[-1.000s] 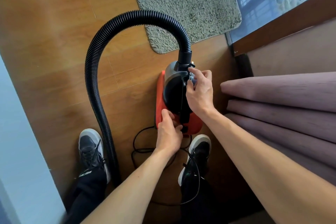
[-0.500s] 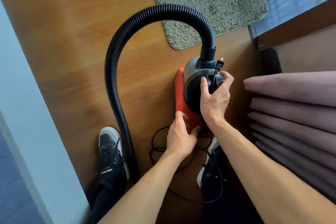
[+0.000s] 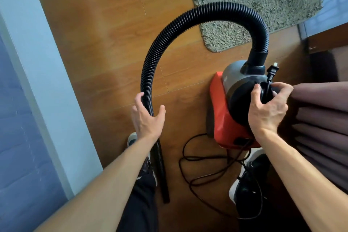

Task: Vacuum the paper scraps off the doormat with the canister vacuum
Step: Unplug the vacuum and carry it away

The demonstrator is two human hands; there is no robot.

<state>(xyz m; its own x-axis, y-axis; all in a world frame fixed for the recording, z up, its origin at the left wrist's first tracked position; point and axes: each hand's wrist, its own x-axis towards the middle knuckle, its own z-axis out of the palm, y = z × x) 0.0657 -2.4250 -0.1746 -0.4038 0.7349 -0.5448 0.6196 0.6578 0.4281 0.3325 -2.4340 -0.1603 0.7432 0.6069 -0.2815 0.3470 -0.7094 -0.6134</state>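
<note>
Laid with warm wooden floor [image 3: 105, 43]; bounded left by pale blue wall [image 3: 37, 62], right by folded mauve curtain [image 3: 323, 118], top right by glass door [image 3: 335, 5].

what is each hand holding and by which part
The right hand grips the vacuum by its black top, pinning the cord just below the plug. The left hand is open around the hose, holding nothing.

Both bare forearms stretch forward toward the vacuum [image 3: 219, 111]. The left hand [image 3: 147, 118] is well left of it, fingers straight and spread, thumb splayed, cupped either side of the vacuum's hose [image 3: 188, 19]. The right hand [image 3: 267, 109] rests on top of the vacuum, fingers and thumb curled round its dark dome.
</note>
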